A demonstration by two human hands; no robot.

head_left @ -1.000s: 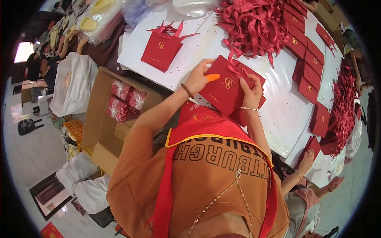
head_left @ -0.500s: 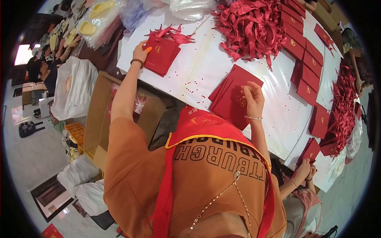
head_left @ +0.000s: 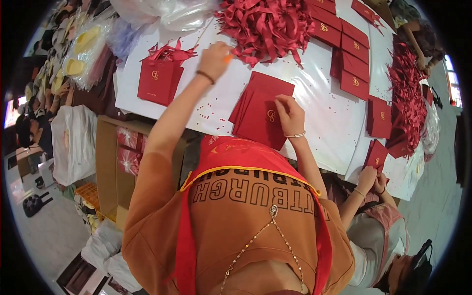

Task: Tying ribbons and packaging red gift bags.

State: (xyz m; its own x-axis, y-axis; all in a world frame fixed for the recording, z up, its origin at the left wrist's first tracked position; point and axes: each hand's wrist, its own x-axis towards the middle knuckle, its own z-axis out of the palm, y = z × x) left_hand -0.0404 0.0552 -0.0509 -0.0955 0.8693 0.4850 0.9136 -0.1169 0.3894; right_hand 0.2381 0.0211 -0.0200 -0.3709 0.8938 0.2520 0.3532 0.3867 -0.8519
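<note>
My left hand (head_left: 215, 62), blurred by motion, reaches over the white table beside a heap of red ribbons (head_left: 268, 29). Its fingers are smeared, so what they hold, if anything, cannot be made out. On the table in front of me lies a fanned stack of flat red paper bags (head_left: 258, 110) with gold emblems. My right hand (head_left: 291, 115) is over the right side of this stack, fingers curled and drawn together; anything between them is hidden. Further left, a small pile of red bags (head_left: 156, 81) with ribbon handles lies by itself.
Overlapping red bags (head_left: 355, 64) line the table's right part, beside another ribbon heap (head_left: 407, 93). A co-worker's hands (head_left: 371, 178) handle a red bag at the right. An open cardboard box (head_left: 110, 167) stands left below the table (head_left: 322, 142). Clear plastic bags (head_left: 172, 14) lie at the back.
My left hand has left the ribboned pile of bags and moved right to the ribbon heap. My right hand stays over the stack, its fingers more curled. The whole view has shifted.
</note>
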